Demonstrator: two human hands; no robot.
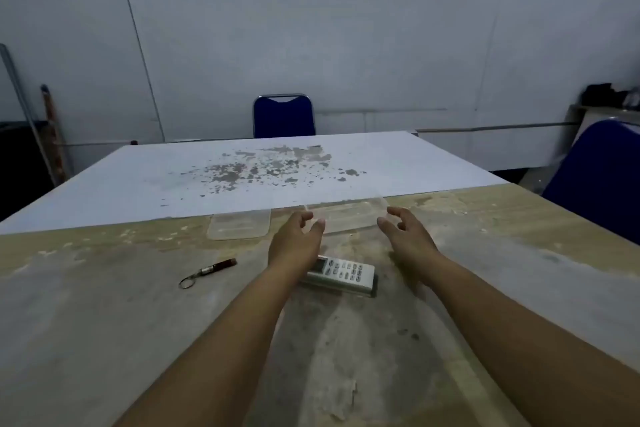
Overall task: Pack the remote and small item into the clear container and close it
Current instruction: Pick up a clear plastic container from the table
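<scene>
A clear container (349,217) sits on the worn table where the wood meets a white sheet. Its clear lid (239,224) lies flat just to its left. My left hand (298,236) hovers at the container's left end, fingers curled and apart. At the container's right end my right hand (403,234) is spread the same way; neither hand visibly grips it. A white remote (343,274) lies nearer to me, partly under my left wrist. The small item, a dark red pocket tool on a key ring (211,269), rests to the left of the remote.
A white sheet with grey flaking patches (263,170) covers the far half of the table. A blue chair (284,116) stands behind the far edge, and another blue chair (602,184) stands at the right side.
</scene>
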